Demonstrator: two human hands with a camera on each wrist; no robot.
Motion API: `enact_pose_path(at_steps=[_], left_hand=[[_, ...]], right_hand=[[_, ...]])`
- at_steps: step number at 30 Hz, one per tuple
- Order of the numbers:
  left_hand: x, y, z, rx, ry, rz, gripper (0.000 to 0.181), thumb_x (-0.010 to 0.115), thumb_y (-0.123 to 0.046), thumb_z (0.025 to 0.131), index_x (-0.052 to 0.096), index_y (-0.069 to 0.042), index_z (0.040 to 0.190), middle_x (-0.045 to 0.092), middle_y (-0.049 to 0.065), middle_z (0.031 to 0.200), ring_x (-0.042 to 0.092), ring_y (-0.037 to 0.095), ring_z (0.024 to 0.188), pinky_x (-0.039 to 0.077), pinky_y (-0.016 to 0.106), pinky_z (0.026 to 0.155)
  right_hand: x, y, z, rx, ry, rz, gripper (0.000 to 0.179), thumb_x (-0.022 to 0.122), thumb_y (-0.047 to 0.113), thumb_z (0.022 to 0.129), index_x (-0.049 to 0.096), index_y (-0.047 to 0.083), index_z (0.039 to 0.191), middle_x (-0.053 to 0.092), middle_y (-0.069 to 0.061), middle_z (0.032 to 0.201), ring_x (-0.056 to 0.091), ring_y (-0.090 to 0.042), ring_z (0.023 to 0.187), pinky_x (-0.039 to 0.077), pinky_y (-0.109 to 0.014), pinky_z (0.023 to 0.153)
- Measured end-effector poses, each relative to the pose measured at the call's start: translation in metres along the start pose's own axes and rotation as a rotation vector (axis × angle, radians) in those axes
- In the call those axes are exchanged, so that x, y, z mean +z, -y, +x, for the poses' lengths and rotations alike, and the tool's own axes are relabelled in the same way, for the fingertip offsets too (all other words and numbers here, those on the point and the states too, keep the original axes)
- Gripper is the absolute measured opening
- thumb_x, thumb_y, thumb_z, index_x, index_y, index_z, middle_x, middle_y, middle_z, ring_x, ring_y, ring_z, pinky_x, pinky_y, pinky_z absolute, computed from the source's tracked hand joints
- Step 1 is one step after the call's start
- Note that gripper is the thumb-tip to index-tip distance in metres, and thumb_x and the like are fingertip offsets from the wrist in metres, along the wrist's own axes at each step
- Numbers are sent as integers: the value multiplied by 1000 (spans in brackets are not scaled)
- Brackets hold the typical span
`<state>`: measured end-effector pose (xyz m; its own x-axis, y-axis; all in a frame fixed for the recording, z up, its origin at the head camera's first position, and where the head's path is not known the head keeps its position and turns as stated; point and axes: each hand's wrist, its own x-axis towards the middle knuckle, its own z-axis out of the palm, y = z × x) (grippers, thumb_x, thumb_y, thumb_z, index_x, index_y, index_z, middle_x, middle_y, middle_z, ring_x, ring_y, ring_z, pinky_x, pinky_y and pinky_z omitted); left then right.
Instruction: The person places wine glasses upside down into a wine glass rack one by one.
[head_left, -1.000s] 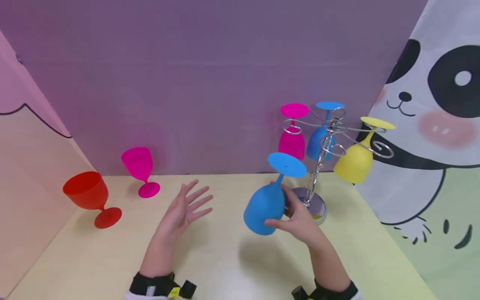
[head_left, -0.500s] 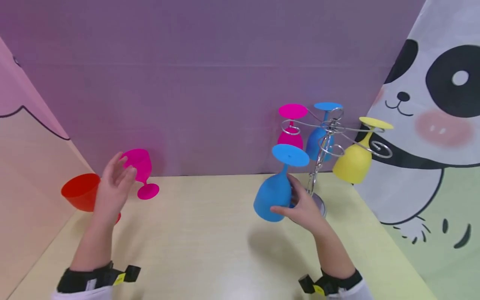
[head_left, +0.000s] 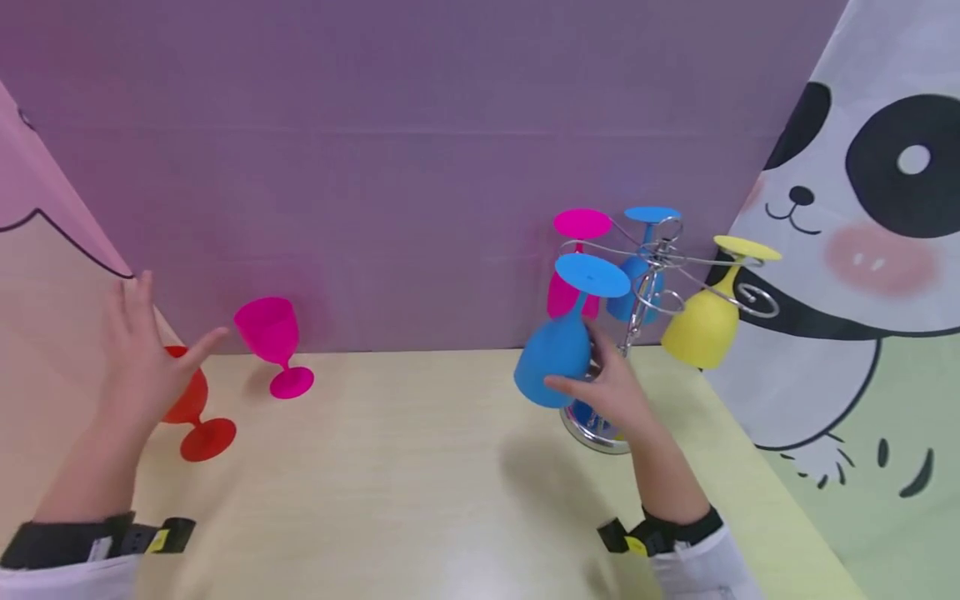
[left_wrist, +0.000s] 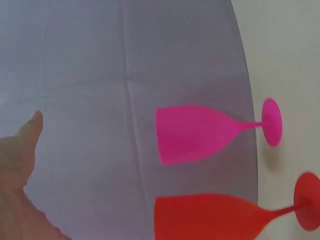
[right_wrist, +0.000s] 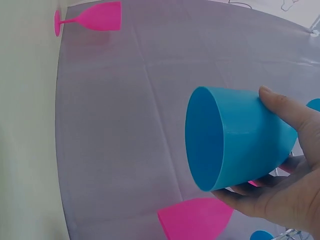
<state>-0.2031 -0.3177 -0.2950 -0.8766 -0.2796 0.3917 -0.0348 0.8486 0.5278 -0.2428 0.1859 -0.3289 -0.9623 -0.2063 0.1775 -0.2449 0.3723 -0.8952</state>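
Observation:
My right hand (head_left: 618, 387) grips a blue goblet (head_left: 555, 354) by its bowl, thumb on one side and fingers on the other. The goblet is upside down, foot up, in front of a metal goblet rack (head_left: 637, 308). In the right wrist view its open mouth (right_wrist: 205, 140) faces left. At the far left my left hand (head_left: 146, 358) is raised with spread fingers, holding nothing. It partly hides a red goblet (head_left: 206, 439) standing upright on the table. A pink goblet (head_left: 268, 327) stands upright just behind, to the right of that hand.
From the rack hang upside down a pink goblet (head_left: 582, 223), another blue goblet (head_left: 652, 214) and a yellow goblet (head_left: 701, 329). A purple cloth (head_left: 420, 208) rises behind the table (head_left: 397, 467). A panda-print panel (head_left: 847, 350) stands on the right.
My left hand has swung far left, from the table's middle past the pink goblet to in front of the red one. My right hand has raised the blue goblet and carried it slightly right, toward the rack.

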Motion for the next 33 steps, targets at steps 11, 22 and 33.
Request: enact_pose_path(at_steps=[11,22,33], left_hand=[[0,33,12,-78,139,164,117,73,-34,82,-19,-12,152,-29,28,153,-22,56,138,-4,78,103],[0,57,18,-71,304,222,125,81,-32,72,-10,-8,153,-15,41,148,-11,66,132,2,84,98],[4,69,12,-77,402,254,119,81,-33,70,1,-4,153,-3,47,140,0,70,126,11,84,95]], right_hand=[[-10,11,16,57,-89,-107,103,76,34,83,7,12,156,18,-18,159,25,-47,143,31,-62,109],[-13,13,28,124,-146,-134,109,76,45,81,3,17,157,17,-16,161,22,-43,145,28,-60,112],[-13,12,32,163,-165,-105,109,75,45,81,1,18,157,15,-17,161,21,-43,145,28,-60,112]])
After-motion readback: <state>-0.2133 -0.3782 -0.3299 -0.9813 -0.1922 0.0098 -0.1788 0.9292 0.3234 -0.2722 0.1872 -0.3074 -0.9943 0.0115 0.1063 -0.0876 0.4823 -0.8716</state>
